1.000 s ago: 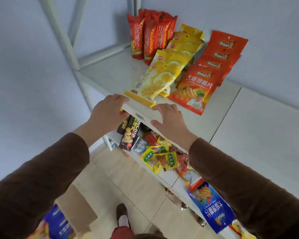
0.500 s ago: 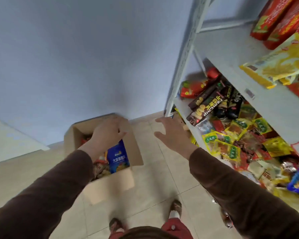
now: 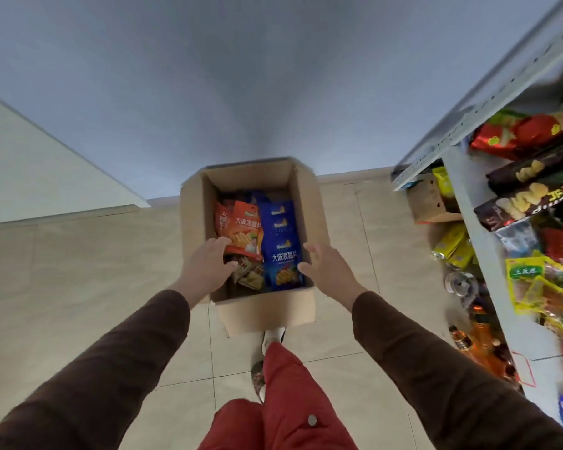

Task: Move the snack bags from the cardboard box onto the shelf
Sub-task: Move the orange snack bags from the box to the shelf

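An open cardboard box (image 3: 267, 311) stands on the tiled floor straight ahead. Inside lie orange snack bags (image 3: 245, 229) on the left and a stack of blue snack bags (image 3: 281, 245) on the right, with smaller packets beneath. My left hand (image 3: 207, 263) reaches into the box's left side, its fingertips touching the lower edge of the orange bag. My right hand (image 3: 325, 266) hovers over the box's right rim beside the blue bags, fingers spread, holding nothing. The white metal shelf (image 3: 475, 228) stands at the right, packed with snacks.
A small cardboard carton (image 3: 431, 203) and yellow packets (image 3: 452, 243) lie on the floor beside the shelf's foot. Bottles (image 3: 481, 339) stand under the shelf at lower right. My red-trousered leg (image 3: 283, 401) and shoes are just behind the box. A blue-grey wall rises behind it.
My view swung from the upper shelf down to the box on the floor. Both hands left the shelf edge and dropped to the box, the left one reaching the orange bag.
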Demonstrator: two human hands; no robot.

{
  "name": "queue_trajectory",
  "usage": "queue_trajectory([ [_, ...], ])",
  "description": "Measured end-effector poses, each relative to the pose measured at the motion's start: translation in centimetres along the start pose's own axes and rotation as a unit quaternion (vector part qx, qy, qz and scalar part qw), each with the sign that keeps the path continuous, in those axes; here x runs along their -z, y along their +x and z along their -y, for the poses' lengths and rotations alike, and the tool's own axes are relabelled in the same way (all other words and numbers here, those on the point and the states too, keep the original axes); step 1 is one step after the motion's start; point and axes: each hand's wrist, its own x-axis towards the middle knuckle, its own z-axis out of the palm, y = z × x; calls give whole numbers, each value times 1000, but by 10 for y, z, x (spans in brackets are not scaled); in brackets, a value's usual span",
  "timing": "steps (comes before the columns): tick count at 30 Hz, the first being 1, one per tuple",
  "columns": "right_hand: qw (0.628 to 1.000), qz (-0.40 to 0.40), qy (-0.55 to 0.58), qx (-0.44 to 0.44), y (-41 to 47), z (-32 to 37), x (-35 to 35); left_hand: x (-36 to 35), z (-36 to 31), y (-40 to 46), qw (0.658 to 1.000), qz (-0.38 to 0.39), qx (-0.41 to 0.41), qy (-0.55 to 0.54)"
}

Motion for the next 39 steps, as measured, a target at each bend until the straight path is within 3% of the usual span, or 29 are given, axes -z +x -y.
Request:
queue_trajectory([
  [7,992,64,59,-94,152,-29,-85,-62,62,129,996,46,59,-45],
  [13,970,100,113,-189,284,-71,-176,-127,112,260,986,39,123,-104],
  [22,946,68,160,-274,419,-130,-296,-229,167,396,877,57,314,-358],
  [28,918,51,248,-305,465,-140,-338,-267,194,432,809,-23,330,-486],
  [33,871,-10,374,-317,487,-136,-342,-278,197,446,761,-75,323,-558],
  [36,866,-5,405,-295,494,-130,-341,-277,198,447,758,-71,318,-565],
  [39,894,-12,371,-252,498,-126,-335,-284,202,442,760,-65,335,-553],
])
